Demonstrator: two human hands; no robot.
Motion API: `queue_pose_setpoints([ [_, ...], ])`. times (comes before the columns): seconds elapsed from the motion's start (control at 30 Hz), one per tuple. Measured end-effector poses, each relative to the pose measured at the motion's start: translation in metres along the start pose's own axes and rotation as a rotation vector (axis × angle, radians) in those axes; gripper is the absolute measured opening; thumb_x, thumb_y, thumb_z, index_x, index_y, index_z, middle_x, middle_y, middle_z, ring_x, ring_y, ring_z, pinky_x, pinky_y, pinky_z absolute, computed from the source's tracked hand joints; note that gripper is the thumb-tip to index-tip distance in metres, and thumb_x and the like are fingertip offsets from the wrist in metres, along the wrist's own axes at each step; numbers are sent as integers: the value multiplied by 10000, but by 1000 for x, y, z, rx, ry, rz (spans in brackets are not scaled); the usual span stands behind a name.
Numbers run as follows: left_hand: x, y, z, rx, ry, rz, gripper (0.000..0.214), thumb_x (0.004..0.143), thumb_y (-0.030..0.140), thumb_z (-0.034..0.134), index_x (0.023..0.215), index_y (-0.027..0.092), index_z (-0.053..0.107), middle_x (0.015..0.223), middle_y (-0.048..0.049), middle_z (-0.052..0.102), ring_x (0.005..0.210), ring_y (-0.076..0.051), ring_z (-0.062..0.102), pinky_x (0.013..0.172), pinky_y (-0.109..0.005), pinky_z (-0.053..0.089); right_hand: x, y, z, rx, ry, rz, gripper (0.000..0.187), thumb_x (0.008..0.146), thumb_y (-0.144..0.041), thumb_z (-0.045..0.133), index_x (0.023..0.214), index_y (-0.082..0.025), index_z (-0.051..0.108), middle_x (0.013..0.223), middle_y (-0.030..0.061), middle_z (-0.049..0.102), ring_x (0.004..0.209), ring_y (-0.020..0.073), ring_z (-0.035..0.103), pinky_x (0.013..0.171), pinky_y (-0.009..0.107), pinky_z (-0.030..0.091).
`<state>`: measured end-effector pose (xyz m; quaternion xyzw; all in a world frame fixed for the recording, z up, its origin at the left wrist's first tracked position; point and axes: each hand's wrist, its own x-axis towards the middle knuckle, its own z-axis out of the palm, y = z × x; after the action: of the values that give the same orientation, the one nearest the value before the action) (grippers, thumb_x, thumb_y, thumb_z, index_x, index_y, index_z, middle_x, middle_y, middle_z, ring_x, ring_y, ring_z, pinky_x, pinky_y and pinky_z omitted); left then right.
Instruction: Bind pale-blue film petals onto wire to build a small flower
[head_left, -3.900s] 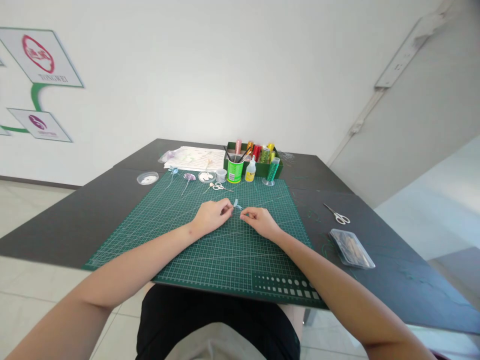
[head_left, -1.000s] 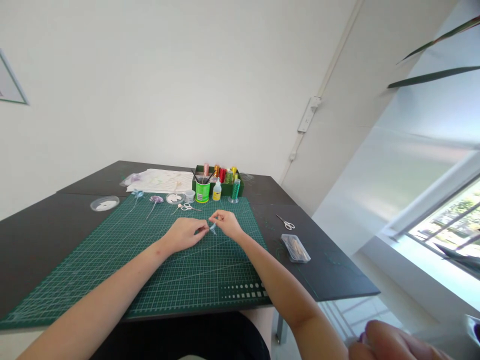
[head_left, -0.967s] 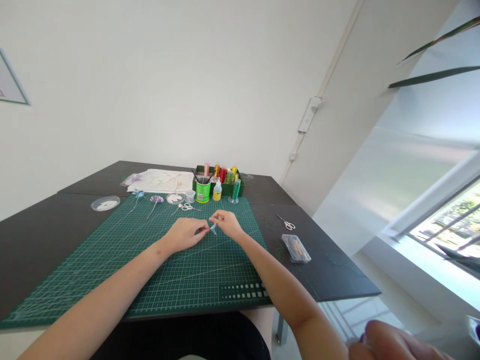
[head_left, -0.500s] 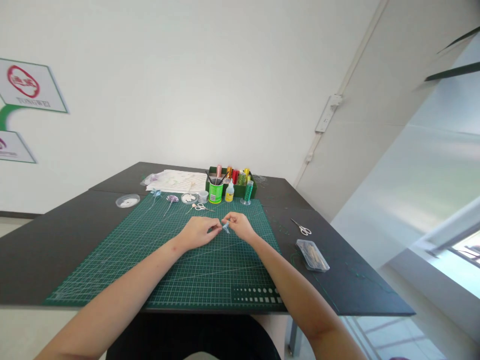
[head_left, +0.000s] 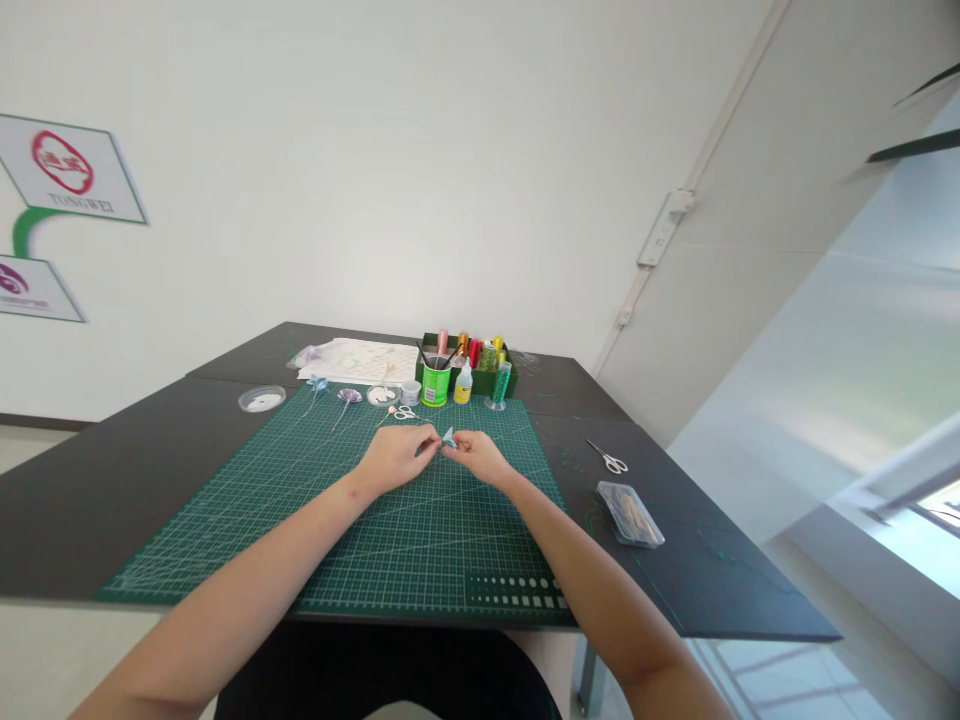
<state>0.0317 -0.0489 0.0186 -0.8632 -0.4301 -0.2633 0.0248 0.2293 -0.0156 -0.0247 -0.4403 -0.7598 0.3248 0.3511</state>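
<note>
A small light-blue petal-like piece [head_left: 449, 438] stands up between my fingertips, above the green cutting mat [head_left: 360, 560]. My left hand [head_left: 399, 455] is closed in a pinch at the left side of the piece. From the right, my right hand [head_left: 480, 456] pinches it between thumb and fingers. The fingers hide its lower part. Just beyond my left hand lie white-handled small scissors [head_left: 405, 412]. Two finished-looking flowers on thin stems, one blue [head_left: 318, 384] and one purple [head_left: 349, 396], rest near the mat's far left edge.
At the back stand a green can of tools [head_left: 435, 385], a glue bottle [head_left: 463, 384], a green thread spool [head_left: 500, 385] and a box of coloured spools [head_left: 480, 350]. Other scissors [head_left: 616, 465] and a clear plastic box [head_left: 630, 514] lie right. A shallow dish [head_left: 262, 399] sits left.
The light-blue piece, which pointed down below my fingers, now points up between them. My right-hand fingers have lowered and curled in around it. The camera view has shifted slightly.
</note>
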Motion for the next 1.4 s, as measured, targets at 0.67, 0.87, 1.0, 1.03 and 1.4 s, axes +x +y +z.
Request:
queue_pose_setpoints([
  [0.67,3,-8,5,50,15,-185,178,912,343,478,916,251,630,861,19,729,791,-160,673,626,-224,384,-5,-13,1,142,-163,75,190,790,-344,580,725,-165,582,435,-104,331,398,61,227,408,211,146],
  [0.87,4,-10,6,54,-17,-216,175,908,347,478,885,251,623,843,15,723,769,-160,666,627,-230,392,-6,-18,0,126,-150,50,187,814,-337,552,740,-169,588,428,-97,331,390,64,217,394,211,136],
  [1.0,4,-12,7,58,-34,-221,160,899,341,491,882,256,625,851,17,722,772,-159,661,632,-229,396,-7,-20,-1,143,-142,37,202,811,-360,559,738,-174,584,427,-99,327,391,65,212,402,215,131],
  [1.03,4,-12,8,59,-39,-219,155,896,337,494,881,257,627,854,17,722,778,-160,661,632,-229,396,-7,-21,-1,149,-142,35,205,809,-364,560,738,-174,584,427,-99,326,392,65,210,404,216,130],
  [1.4,4,-10,8,48,-68,-214,160,898,323,493,863,251,632,840,13,715,767,-157,653,609,-229,382,-8,-25,-4,143,-129,28,198,789,-345,568,731,-161,614,423,-93,340,396,63,207,411,217,138],
])
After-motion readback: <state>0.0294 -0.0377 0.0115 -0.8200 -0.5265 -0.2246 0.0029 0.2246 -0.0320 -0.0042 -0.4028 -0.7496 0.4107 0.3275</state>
